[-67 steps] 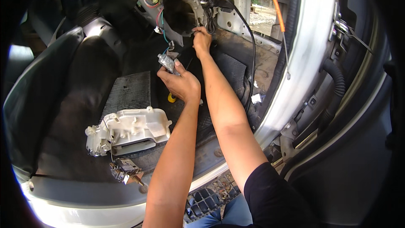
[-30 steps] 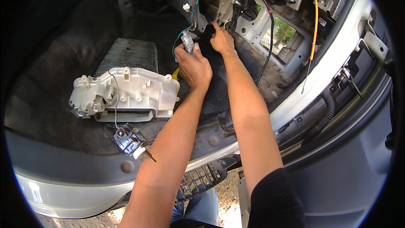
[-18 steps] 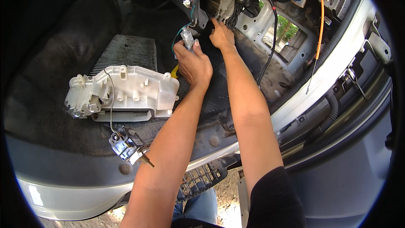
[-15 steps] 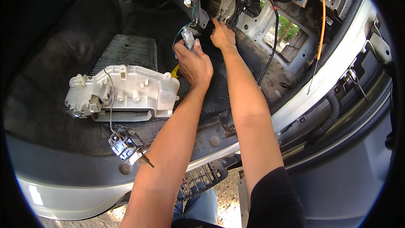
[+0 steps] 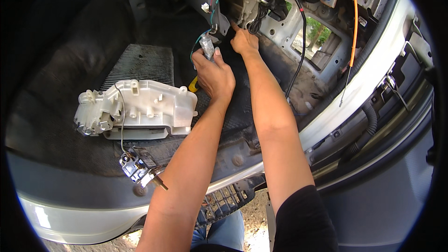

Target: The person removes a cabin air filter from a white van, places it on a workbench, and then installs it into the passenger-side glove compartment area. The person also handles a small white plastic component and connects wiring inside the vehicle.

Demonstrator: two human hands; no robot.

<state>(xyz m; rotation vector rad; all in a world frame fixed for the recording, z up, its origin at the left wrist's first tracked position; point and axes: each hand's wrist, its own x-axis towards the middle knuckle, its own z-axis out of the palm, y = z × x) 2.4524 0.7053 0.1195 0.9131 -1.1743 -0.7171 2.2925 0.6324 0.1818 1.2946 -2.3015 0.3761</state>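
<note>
My left hand [image 5: 214, 77] is closed around a short silvery cylinder [image 5: 206, 46], which looks wrapped in foil or crinkled film. My right hand [image 5: 245, 42] reaches forward beside it. Its index finger stretches to the lower edge of the dashboard opening, near a grey metal bracket [image 5: 224, 24]; the fingertip's contact and the folded fingers are hard to see. Thin wires [image 5: 212, 16] with a white connector [image 5: 205, 7] hang just beyond the cylinder. Something yellow [image 5: 193, 85] lies on the floor by my left wrist.
Left of my arms, a translucent white plastic housing [image 5: 149, 105] lies before a pleated filter [image 5: 142, 63]. A metal latch-like mechanism [image 5: 137, 165] rests near the sill by my left forearm. A black cable [image 5: 303, 42] and an orange cable [image 5: 355, 23] hang at the right by the door frame.
The view has tilted slightly, so the housing and floor sit a little lower. Both hands keep nearly the same place, and the cylinder stays in my left hand.
</note>
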